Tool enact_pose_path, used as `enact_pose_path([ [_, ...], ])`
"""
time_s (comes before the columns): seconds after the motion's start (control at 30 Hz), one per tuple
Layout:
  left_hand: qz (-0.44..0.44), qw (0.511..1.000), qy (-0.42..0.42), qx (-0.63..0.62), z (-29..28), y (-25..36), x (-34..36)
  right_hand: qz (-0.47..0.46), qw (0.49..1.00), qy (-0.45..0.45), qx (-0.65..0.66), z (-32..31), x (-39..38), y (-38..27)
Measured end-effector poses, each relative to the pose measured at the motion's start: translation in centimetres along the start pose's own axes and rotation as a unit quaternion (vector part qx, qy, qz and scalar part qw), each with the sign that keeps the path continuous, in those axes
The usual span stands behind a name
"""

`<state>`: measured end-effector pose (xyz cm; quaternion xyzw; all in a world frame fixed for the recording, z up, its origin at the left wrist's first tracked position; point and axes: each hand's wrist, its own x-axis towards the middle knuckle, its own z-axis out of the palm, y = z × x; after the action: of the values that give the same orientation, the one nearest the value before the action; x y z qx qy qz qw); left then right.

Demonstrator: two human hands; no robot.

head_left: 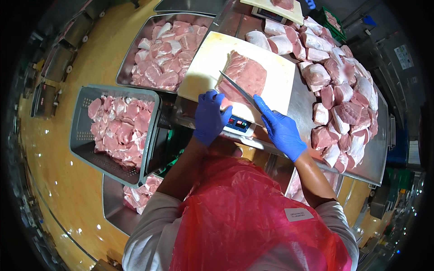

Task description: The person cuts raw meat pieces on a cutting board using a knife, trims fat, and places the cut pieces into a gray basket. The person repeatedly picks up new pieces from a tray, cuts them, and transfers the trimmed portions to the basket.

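Observation:
A thick slab of raw pink meat [251, 74] lies on the white cutting board [199, 67] in front of me. My right hand [284, 132], in a blue glove, is closed around the handle of a knife [238, 86]. The blade slants up and left across the slab's near part. My left hand [209, 117], also gloved in blue, is at the board's near edge with fingers bent and thumb apart. A small pink bit of meat shows between its fingers and thumb; I see no firm grip on it. The digital scale [240, 124] shows at the board's near edge.
Many meat chunks [343, 92] are heaped on the steel table [300, 104] at right. Left of the board stand a metal tub [123, 67] and a grey crate [81, 135], both holding cut meat. Another metal bin [113, 203] sits below the crate. A second board [296, 12] is at the far end.

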<state>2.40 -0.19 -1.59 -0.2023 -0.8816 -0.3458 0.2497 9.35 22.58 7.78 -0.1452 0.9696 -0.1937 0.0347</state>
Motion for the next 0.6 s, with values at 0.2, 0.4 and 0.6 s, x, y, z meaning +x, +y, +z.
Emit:
enact_pose_path([
  [0.2, -0.069, 0.995, -0.054, -0.042, 1.5, -1.0, -2.5, -0.017, 0.994, -0.039, -0.099, -0.9, -1.5, 3.8],
  [0.4, -0.183, 0.967, -0.089, -0.156, -3.8, -1.2, -4.2, -0.045, 0.983, -0.087, -0.152, -1.3, -0.7, 4.1],
  [0.6, -0.329, 0.916, 0.207, 0.095, -20.2, -13.9, -7.4, 0.066, 0.962, 0.101, 0.243, 2.5, 1.0, 2.5],
])
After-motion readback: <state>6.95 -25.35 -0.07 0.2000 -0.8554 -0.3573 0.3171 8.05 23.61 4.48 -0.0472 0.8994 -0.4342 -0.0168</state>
